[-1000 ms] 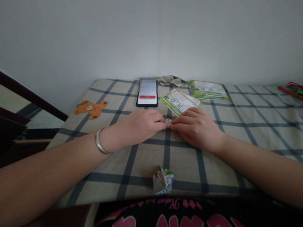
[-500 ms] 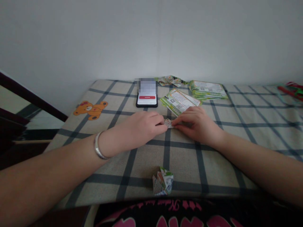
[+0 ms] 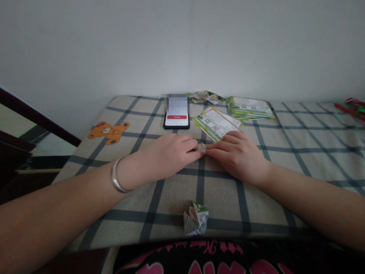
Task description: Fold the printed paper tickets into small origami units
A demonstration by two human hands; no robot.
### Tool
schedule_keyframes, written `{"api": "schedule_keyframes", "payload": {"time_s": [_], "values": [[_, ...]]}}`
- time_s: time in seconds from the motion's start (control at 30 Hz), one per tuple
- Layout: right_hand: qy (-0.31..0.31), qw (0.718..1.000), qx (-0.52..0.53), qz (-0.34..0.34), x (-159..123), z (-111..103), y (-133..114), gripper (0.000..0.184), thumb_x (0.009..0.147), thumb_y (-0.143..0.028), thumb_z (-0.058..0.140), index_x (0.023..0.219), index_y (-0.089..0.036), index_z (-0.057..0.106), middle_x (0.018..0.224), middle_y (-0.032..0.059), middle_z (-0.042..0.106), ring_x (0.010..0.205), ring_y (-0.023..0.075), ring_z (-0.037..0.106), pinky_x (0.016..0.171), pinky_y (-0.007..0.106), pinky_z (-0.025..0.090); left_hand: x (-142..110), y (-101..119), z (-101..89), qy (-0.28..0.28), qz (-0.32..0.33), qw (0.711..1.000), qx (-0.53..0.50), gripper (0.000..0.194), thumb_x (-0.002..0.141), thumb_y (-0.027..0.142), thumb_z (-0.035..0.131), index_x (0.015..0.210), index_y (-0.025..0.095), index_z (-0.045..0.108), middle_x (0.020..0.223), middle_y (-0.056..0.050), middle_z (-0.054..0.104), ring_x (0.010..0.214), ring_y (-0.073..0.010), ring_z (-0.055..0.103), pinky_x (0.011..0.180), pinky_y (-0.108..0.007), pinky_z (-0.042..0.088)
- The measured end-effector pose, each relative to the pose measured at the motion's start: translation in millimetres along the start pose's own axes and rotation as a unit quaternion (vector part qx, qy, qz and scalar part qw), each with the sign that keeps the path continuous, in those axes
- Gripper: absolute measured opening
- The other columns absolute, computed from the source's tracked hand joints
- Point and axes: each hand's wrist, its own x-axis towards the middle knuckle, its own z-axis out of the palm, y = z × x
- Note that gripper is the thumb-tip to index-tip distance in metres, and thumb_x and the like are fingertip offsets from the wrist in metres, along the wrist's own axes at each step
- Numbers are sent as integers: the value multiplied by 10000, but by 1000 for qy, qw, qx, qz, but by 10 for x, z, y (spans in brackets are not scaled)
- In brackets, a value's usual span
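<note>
Near the middle of the frame, a small piece of folded paper (image 3: 202, 147) is pinched between the two hands, and much of it is covered by them. The left hand (image 3: 173, 154) comes in from the left with its fingers closed on the paper's left side; their tips are partly tucked behind the knuckles, so the exact grip is hard to make out. The right hand (image 3: 238, 155) has its fingers closed at the paper's right side, the thumb mostly hidden underneath. Both arms are cut off at the frame's sides, and a silver bracelet (image 3: 117, 177) circles the left wrist.

Above the hands, a phone (image 3: 176, 121) lies on the desk (image 3: 176, 198), the upper part of its screen blurred into blocks. Right of it, printed sheets (image 3: 212, 123) overlap, their lower right corner hidden behind the right hand. Farther up and right is a stack of leaflets (image 3: 252, 107), its small print unreadable; crumpled-looking folded pieces (image 3: 205, 97) sit by the wall. At bottom center stands a larger folded paper shape (image 3: 196, 219). A red and green object (image 3: 353, 108) at the right edge is cut off and too blurred to identify.
</note>
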Motion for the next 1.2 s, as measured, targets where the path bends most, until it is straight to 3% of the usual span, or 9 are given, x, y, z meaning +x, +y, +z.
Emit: {"api": "schedule_keyframes", "payload": {"time_s": [0.27,0.43,0.6,0.93,1.2], "values": [[21,997,-56,-50,-9,-77,-39,262,982,-190,443,1013,-150,699,939,48,743,805,209,575,643,351,374,-11,40,-13,-8,5,1000,15,202,911,180,548,1095,165,631,978,-58,642,929,-235,574,710,-359,490],[-11,999,-36,-31,-6,-52,-8,212,962,-198,492,1011,-162,695,1023,48,726,878,213,584,695,346,408,-5,11,-48,-11,16,1000,20,125,894,190,574,1002,181,638,895,-43,633,844,-212,579,655,-334,470],[-25,1000,-4,-11,-12,-33,12,195,935,-170,512,1001,-183,694,1039,32,712,916,209,585,750,333,429,-5,11,-64,-15,21,999,23,167,896,191,570,1046,176,640,949,-55,656,874,-217,590,676,-341,480],[-10,997,3,-76,2,-72,107,203,946,-208,513,943,-169,712,958,49,728,876,202,599,795,372,434,-4,33,-79,-19,16,1000,14,174,881,164,557,1034,173,639,954,-62,652,872,-222,589,662,-344,485],[13,997,61,-44,-13,-19,136,198,897,-150,534,920,-172,730,1004,54,734,927,211,607,798,363,476,-1,20,-85,-22,11,1000,13,126,878,174,550,964,174,642,900,-66,632,850,-217,588,651,-330,484]]}}
